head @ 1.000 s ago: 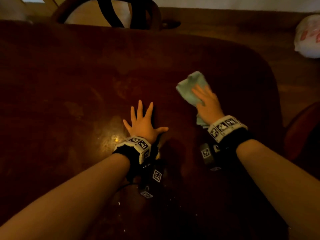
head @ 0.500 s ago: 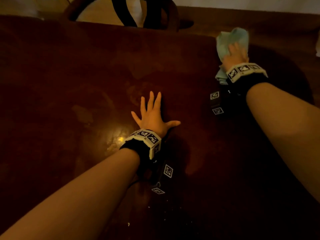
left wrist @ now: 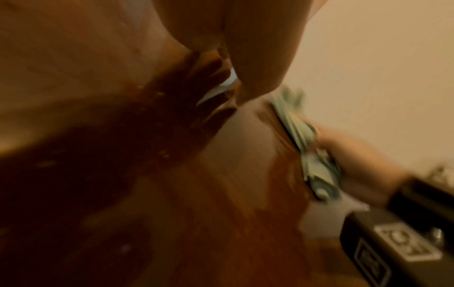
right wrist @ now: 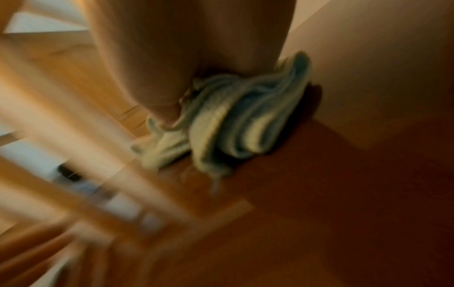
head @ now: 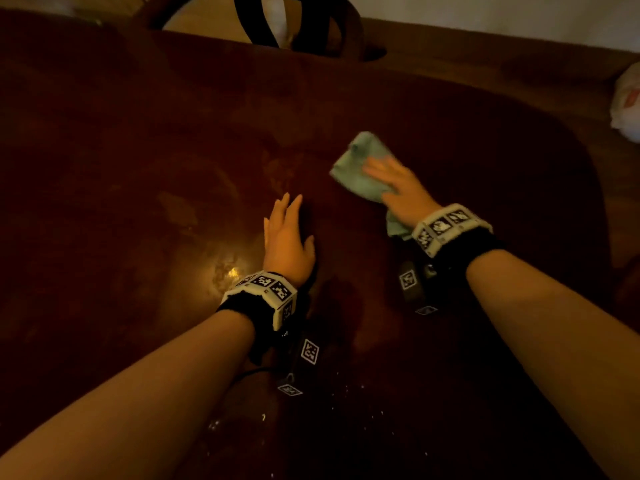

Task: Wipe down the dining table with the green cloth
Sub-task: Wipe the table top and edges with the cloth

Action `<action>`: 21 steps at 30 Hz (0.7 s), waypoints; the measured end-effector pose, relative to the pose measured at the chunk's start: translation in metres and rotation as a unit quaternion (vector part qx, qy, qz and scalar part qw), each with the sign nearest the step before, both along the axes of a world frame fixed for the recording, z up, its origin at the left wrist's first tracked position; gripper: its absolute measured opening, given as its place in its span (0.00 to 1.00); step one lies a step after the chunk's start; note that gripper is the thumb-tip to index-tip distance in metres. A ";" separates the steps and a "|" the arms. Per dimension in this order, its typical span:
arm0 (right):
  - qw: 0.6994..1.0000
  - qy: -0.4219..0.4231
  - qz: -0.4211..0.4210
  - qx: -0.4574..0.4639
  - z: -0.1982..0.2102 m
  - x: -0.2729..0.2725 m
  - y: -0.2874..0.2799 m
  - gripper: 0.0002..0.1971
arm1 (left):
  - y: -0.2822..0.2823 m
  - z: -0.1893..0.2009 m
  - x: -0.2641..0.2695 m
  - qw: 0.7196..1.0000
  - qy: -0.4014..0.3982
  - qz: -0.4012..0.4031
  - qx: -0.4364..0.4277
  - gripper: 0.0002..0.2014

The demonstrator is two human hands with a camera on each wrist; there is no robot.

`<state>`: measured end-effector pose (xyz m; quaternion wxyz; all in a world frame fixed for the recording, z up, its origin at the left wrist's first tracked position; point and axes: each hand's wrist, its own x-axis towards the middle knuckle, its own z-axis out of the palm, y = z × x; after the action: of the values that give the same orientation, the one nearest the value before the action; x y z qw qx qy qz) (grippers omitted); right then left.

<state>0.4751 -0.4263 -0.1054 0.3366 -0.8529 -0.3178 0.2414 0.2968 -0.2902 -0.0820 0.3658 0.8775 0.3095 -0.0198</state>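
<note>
Dim, warm light. Dark reddish-brown polished wooden dining table [head: 121, 161] fills most of the head view; a bright glare spot sits on its surface just left of the left wrist. Right hand [head: 401, 192] lies palm-down with fingers extended flat on top of the crumpled pale green cloth [head: 360, 164], pressing it to the tabletop right of centre; the cloth bunches in folds under the palm [right wrist: 228, 120], and part trails back toward the wrist. Left hand [head: 285, 237] rests on the bare table just left of the cloth, apart from it, fingers straight and close together, holding nothing. Both wrists carry black bands with white patterned marker blocks. A dark wooden chair back [head: 294, 26] stands at the table's far edge.
</note>
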 end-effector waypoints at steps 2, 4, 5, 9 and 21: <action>0.992 -0.002 -0.124 0.003 0.003 0.008 -0.024 0.29 | -0.003 0.003 -0.010 1.000 0.006 -0.020 0.002 0.36; 0.984 -0.003 -0.165 -0.074 0.007 0.005 -0.025 0.30 | -0.007 0.006 -0.022 1.000 0.006 -0.028 0.000 0.37; 0.984 -0.012 -0.150 -0.100 0.010 -0.005 -0.021 0.30 | -0.010 0.007 -0.030 1.000 0.008 -0.026 -0.002 0.36; 0.998 -0.013 -0.001 -0.057 0.010 -0.079 -0.023 0.30 | -0.020 0.008 -0.055 1.000 0.019 -0.017 -0.010 0.33; 0.938 -0.015 -0.345 -0.027 0.007 -0.266 -0.214 0.31 | -0.072 0.013 -0.137 0.992 0.032 -0.122 0.006 0.31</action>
<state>0.2093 -0.6399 -0.0980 0.3713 -0.9225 -0.0027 0.1058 0.1601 -0.3618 -0.0687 0.3455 0.9099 0.2113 -0.0902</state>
